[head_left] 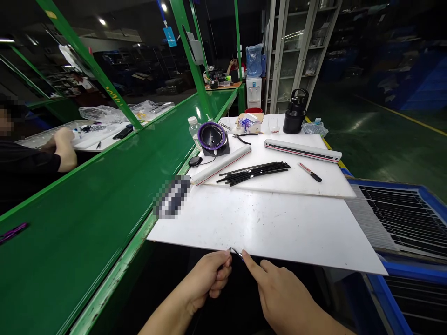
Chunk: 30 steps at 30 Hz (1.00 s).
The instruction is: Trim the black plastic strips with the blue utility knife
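Observation:
At the front edge of the white table my left hand (217,272) is closed in a pinch. Between its thumb and finger sits the end of a thin black piece (234,251), mostly hidden. My right hand (275,284) is close by on the right, its index finger stretched along a small shiny tip that meets the black piece. The other fingers are curled under, and whatever they hold is hidden. Farther up, a bundle of black strips (254,173) lies on a white foam board (314,188), with a utility knife (310,172) to its right.
Two long white boxes (302,151) (223,164) flank the strips. Behind them are pliers (246,138), a round purple-rimmed fan (212,136) and a black flask (295,111). Green partition (104,186) runs along the left, beyond which another person's arm (66,151) rests. Blue crates of strips (405,218) stand right.

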Available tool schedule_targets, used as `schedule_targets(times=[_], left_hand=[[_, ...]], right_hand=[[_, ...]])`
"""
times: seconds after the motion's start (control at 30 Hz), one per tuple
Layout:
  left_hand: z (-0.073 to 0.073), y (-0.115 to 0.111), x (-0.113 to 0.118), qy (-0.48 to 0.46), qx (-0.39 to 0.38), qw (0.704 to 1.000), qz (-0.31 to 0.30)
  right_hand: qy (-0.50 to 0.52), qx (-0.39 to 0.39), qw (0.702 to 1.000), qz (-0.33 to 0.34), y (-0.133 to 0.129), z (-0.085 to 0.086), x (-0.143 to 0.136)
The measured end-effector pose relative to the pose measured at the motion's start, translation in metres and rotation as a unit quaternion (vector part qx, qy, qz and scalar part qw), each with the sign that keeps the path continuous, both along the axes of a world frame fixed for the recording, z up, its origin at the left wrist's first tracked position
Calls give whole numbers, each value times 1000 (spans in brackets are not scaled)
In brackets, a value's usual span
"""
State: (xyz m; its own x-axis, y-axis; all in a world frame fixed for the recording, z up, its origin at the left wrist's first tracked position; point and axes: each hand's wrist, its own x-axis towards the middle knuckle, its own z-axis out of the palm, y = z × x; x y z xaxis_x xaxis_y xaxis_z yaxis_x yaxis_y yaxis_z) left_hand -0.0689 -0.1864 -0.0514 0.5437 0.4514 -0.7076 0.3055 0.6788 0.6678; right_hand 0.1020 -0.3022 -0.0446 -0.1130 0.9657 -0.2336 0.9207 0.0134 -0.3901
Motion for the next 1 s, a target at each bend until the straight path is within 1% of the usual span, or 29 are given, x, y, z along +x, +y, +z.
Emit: schedule_targets(times=[0.13, 0.37, 0.57, 0.63, 0.77, 0.9, 1.0], left_hand=[[1, -1, 1, 0, 2, 1000, -2], [2, 1, 0, -5, -6, 1000, -7], [1, 2, 0, -3, -6, 1000, -5], [0, 1, 0, -4, -4, 1000, -4], [-2, 1, -1, -5, -7, 1000, -4], [-1, 3, -2, -8, -14, 1000, -8], [-1, 4, -1, -3, -15, 1000, -9]], right_hand=[[8, -12, 1000, 2, 0, 3, 1], [-53, -18, 998, 5, -1, -4, -7], [50, -14, 999, -18, 1, -1, 3], [57, -17, 998, -20, 0, 2, 4], [32, -20, 999, -13, 0, 4, 1], [-28, -15, 999, -1, 1, 1, -4], [-54, -3, 999, 3, 1, -2, -6]])
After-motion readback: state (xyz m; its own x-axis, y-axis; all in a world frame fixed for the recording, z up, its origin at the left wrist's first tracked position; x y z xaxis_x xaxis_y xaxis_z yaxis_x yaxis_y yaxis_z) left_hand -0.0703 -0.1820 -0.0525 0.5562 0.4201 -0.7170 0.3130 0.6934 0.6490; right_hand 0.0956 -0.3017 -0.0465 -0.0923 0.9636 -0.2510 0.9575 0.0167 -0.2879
